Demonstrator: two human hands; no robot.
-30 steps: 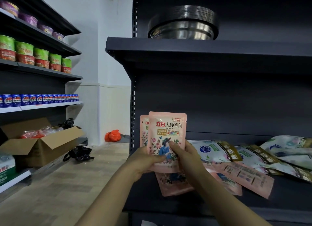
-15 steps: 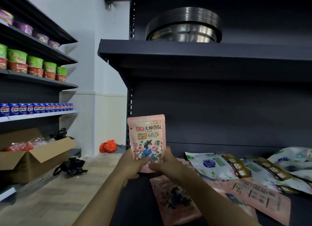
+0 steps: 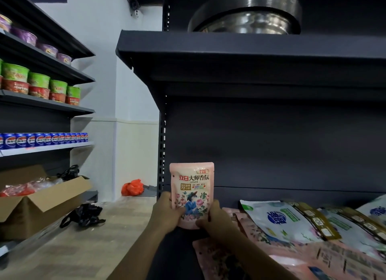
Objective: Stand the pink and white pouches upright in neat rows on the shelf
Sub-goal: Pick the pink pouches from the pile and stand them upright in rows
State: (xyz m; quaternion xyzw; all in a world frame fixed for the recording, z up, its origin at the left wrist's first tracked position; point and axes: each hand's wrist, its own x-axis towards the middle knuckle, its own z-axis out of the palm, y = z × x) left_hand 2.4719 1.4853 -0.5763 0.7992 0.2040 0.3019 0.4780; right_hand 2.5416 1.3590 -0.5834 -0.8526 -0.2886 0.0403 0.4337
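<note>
Both hands hold one pink pouch (image 3: 192,194) upright at the dark shelf's (image 3: 179,258) left end: left hand (image 3: 167,213) fingers grip its left edge, right hand (image 3: 215,221) fingers pinch its lower right corner; other pink and white pouches (image 3: 288,223) lie flat to the right

Small retail shop: dark metal gondola shelving (image 3: 250,47), rows of instant-noodle cups (image 3: 39,85) and blue cans (image 3: 41,139), open stock carton (image 3: 41,200) alongside.

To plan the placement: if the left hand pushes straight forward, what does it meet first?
Probably the shelf's dark back panel; nothing shows between the left hand, holding the pink pouch, and it. Depth is unclear.
</note>
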